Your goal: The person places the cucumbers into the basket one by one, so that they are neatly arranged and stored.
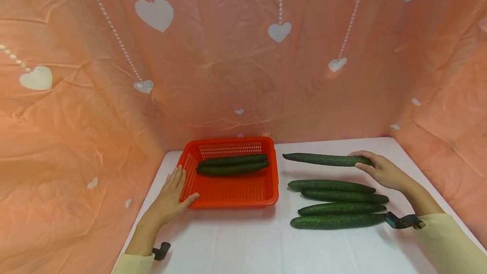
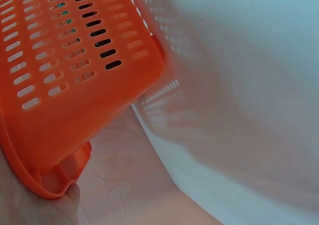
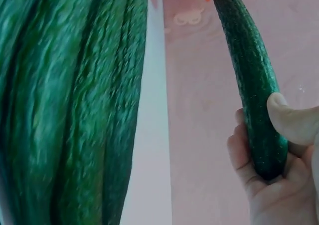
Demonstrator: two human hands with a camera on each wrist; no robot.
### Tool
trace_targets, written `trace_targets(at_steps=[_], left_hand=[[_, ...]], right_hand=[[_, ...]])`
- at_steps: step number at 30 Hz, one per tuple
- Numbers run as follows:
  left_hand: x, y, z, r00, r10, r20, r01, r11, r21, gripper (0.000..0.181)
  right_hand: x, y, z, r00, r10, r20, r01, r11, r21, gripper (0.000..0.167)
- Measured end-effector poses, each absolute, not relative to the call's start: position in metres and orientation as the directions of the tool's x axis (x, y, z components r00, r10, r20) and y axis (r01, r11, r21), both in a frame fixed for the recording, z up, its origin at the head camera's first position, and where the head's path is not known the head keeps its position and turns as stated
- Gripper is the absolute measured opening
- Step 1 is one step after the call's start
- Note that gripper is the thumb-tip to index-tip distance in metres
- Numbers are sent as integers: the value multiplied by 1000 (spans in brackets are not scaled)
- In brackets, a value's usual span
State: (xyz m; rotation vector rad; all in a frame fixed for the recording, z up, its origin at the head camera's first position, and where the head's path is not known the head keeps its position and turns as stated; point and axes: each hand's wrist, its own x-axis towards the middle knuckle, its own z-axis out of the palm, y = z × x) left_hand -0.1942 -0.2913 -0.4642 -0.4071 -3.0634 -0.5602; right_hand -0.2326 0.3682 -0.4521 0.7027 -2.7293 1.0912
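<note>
- the right hand (image 1: 380,171) grips one cucumber (image 1: 323,159) near its right end, its thumb (image 3: 291,119) on one side and its fingers (image 3: 240,150) curled round the other.
- most of that cucumber reaches out past the fingers toward the red basket (image 1: 236,203), its far tip just beside the basket's right rim.
- in the right wrist view the gripped end sits down in the hand, close to the palm.
- the left hand (image 1: 169,200) rests at the basket's left side, fingers straight and near together, thumb spread apart over the front corner.
- two cucumbers (image 1: 233,169) lie side by side inside the basket.
- four more cucumbers (image 1: 338,209) lie on the white table (image 1: 247,240), nearer the person than the held one.
</note>
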Motion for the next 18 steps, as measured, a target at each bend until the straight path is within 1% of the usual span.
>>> trace_targets(at_steps=[7, 13, 18], left_hand=[[-194, -292, -467, -964, 261, 58, 265, 903, 338, 104], [-194, -293, -466, -966, 255, 47, 256, 910, 327, 105], [-195, -294, -467, -964, 262, 53, 264, 906, 331, 105]], right_hand=[[-229, 346, -444, -859, -389, 334, -508, 559, -655, 34], [-228, 319, -437, -850, -413, 328, -516, 523, -678, 33], [-229, 297, -434, -853, -416, 316, -509, 522, -685, 32]])
